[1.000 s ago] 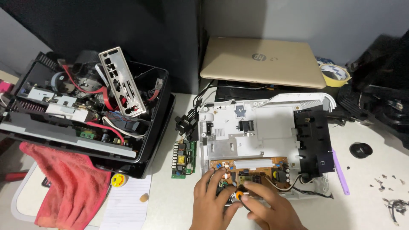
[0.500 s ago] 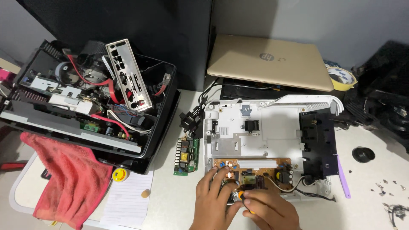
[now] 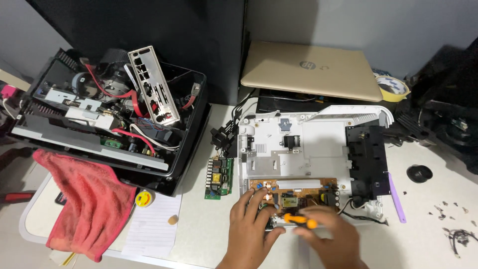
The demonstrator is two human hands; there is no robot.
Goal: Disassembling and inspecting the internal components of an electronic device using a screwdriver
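Observation:
A white plastic device chassis (image 3: 318,139) lies open on the table with a brown circuit board (image 3: 294,192) along its near edge. My left hand (image 3: 251,224) rests on the board's near left corner, fingers spread over the components. My right hand (image 3: 331,236), blurred, grips an orange-handled screwdriver (image 3: 298,220) lying roughly level across the board's front edge, its tip pointing toward my left hand. A black plastic module (image 3: 368,159) sits on the chassis's right side.
A small green circuit board (image 3: 219,178) lies left of the chassis. A black open case (image 3: 109,119) full of parts and cables stands at left, a red cloth (image 3: 87,199) draped below it. A closed gold laptop (image 3: 311,69) sits behind. Loose screws (image 3: 448,214) scatter at right.
The view has shifted slightly; both hands stay at the brown board's near edge. My right hand has shifted a little right with the screwdriver.

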